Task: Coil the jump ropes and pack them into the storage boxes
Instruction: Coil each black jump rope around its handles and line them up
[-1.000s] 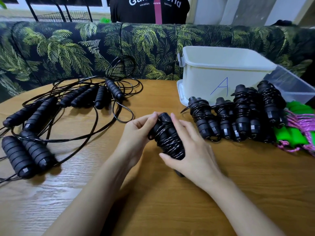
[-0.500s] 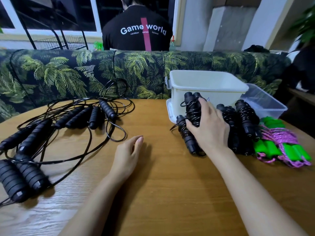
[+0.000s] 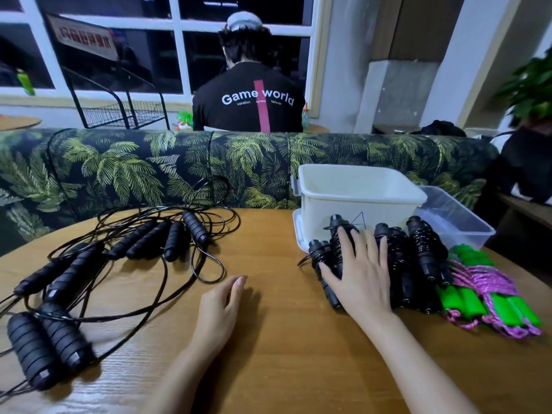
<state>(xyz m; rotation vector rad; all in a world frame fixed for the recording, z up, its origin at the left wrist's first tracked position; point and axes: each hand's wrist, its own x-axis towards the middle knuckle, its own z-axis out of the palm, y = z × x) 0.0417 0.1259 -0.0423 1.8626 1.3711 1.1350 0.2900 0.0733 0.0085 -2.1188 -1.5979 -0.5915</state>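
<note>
Right hand presses straight fingers on the coiled black jump-rope bundles beside the white plastic storage box, far right of the wooden desk; left hand, slack and empty, lies nearer the loose black foam-handled ropes to its left, handles slanting away

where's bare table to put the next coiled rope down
Bare table runs down the middle, between the loose ropes and the white box, and nearer, between the left hand and right hand. Crowded: the left side under loose ropes; the right, with coiled ropes and green-handled ropes.
</note>
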